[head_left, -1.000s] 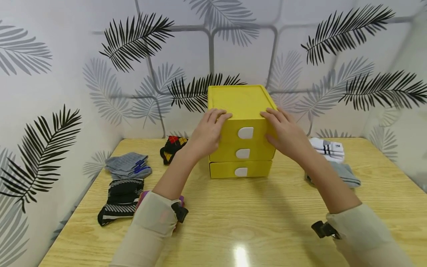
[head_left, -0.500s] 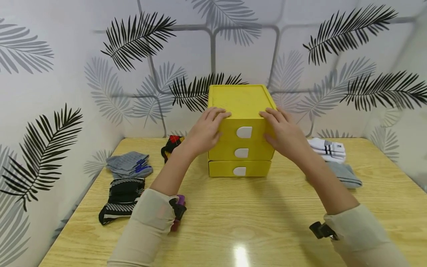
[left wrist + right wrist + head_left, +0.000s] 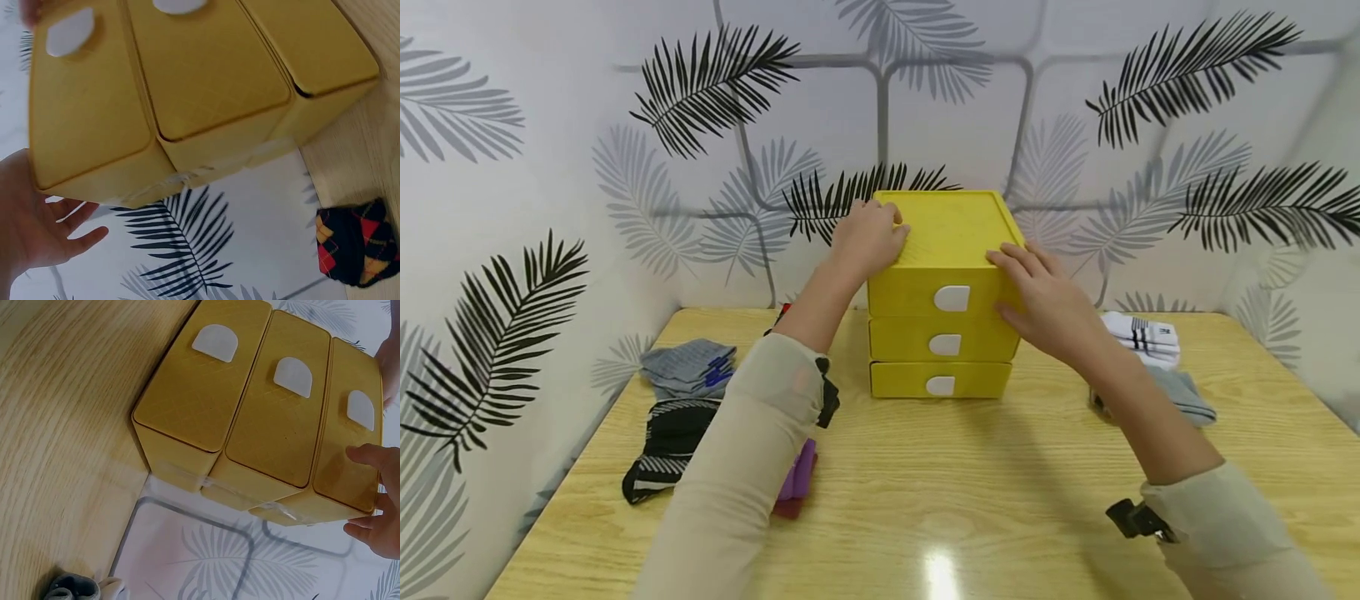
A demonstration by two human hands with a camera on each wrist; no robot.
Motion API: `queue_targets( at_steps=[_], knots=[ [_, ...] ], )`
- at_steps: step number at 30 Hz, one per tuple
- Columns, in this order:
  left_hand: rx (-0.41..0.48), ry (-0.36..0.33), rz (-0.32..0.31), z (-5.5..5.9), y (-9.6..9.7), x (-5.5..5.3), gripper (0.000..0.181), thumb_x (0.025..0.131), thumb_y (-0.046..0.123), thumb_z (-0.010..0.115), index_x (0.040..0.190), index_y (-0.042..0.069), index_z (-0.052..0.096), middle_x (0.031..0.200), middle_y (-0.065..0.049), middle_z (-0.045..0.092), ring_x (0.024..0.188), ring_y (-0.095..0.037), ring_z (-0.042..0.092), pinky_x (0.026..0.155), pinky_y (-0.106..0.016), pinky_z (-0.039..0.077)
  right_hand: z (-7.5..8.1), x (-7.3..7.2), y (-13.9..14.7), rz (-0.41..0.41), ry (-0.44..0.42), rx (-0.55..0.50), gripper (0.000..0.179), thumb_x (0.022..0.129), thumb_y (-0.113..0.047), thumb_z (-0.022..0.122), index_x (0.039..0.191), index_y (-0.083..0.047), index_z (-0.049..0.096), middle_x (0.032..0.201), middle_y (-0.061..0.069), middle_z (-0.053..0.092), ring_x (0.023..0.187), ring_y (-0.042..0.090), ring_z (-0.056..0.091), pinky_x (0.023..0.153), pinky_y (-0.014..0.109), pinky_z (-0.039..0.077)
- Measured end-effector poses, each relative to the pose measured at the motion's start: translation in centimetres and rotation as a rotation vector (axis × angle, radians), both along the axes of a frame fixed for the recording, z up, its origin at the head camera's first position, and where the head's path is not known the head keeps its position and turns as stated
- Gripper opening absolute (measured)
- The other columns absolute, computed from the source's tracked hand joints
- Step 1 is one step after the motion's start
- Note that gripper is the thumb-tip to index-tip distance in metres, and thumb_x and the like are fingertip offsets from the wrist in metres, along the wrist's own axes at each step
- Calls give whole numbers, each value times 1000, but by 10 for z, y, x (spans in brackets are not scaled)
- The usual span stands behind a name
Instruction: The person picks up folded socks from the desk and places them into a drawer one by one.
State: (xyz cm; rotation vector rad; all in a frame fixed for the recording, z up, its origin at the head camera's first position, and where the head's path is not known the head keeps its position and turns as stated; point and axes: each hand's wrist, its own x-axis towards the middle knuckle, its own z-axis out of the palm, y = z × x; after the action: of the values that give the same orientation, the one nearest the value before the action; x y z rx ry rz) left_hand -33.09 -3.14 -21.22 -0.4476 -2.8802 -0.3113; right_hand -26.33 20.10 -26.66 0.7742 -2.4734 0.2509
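A yellow drawer box (image 3: 955, 229) with three stacked drawers and white tab handles stands upright on the table, all drawers closed or nearly so. My left hand (image 3: 868, 237) lies over the left edge of its top. In the left wrist view that hand (image 3: 40, 228) has its fingers spread loosely by the box's side. My right hand (image 3: 1045, 300) holds the upper right front corner. The right wrist view shows the right thumb (image 3: 365, 454) on the top drawer's front and the other fingers around the corner.
On the table's left lie grey socks (image 3: 688, 367), black striped socks (image 3: 677, 442) and a purple folded pair (image 3: 801, 471). Argyle socks (image 3: 356, 244) sit left of the box. White socks (image 3: 1142, 337) and grey-blue ones (image 3: 1183, 396) lie right. A leaf-patterned wall (image 3: 955, 125) rises behind.
My left hand has moved from the top left front corner back along the box's left top edge. The right hand stays at its corner, and the box has hardly moved.
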Motion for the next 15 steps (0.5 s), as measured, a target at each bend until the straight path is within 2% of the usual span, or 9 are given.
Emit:
queue_targets(
  at_steps=[3,5,8,9,10,11,12,13,15],
  knots=[
    [-28,-8,30,0,3,-10,41,99,37,37,126,11,52,126,-10,45,116,-27,37,88,-38,40,1,4,0,45,46,-27,52,82,-10,68,128,-1,47,133,20,43,126,40,31,104,47,22],
    [-36,-32,34,-2,2,-14,46,99,40,35,133,10,46,134,-12,37,123,-28,31,94,-40,36,2,8,-5,86,111,-79,48,81,-7,68,124,1,51,129,20,47,124,39,34,105,45,23],
    [-7,-123,39,-5,1,-17,59,98,45,32,144,9,29,147,-13,19,133,-30,15,104,-43,23,4,18,-14,128,196,-223,36,80,-4,67,115,1,58,117,17,56,113,35,45,99,42,31],
    [22,-163,42,-5,0,-17,62,97,47,32,146,9,23,150,-12,13,135,-30,10,106,-43,18,4,22,-18,142,199,-289,31,81,-3,66,112,1,61,112,16,59,107,33,49,94,40,36],
    [56,-202,48,-6,0,-18,65,97,48,31,148,9,17,151,-11,9,136,-29,6,107,-43,14,5,26,-22,158,168,-361,26,82,-3,65,108,1,62,106,14,62,101,30,53,89,38,40],
    [85,-240,55,-6,-1,-18,68,97,50,30,148,9,13,152,-9,5,137,-29,2,108,-43,10,5,30,-25,171,99,-433,22,84,-5,64,106,1,64,101,12,63,95,27,55,84,35,43],
    [117,-271,60,-6,-1,-18,70,96,50,30,149,9,9,153,-8,3,137,-28,0,108,-43,8,6,33,-28,195,-10,-511,20,86,-7,63,105,1,64,97,12,64,89,26,56,78,33,45],
    [136,-292,63,-6,-2,-17,71,96,51,30,149,9,7,153,-8,2,137,-28,-1,108,-43,7,6,35,-31,220,-155,-590,20,89,-10,61,105,2,63,95,12,64,86,25,57,76,32,46],
    [165,-322,66,-6,-2,-17,73,96,52,30,149,8,5,153,-7,1,137,-27,-2,109,-43,6,6,37,-34,252,-515,-736,28,94,-19,54,112,3,60,97,11,64,86,25,59,74,31,48]
  ],
)
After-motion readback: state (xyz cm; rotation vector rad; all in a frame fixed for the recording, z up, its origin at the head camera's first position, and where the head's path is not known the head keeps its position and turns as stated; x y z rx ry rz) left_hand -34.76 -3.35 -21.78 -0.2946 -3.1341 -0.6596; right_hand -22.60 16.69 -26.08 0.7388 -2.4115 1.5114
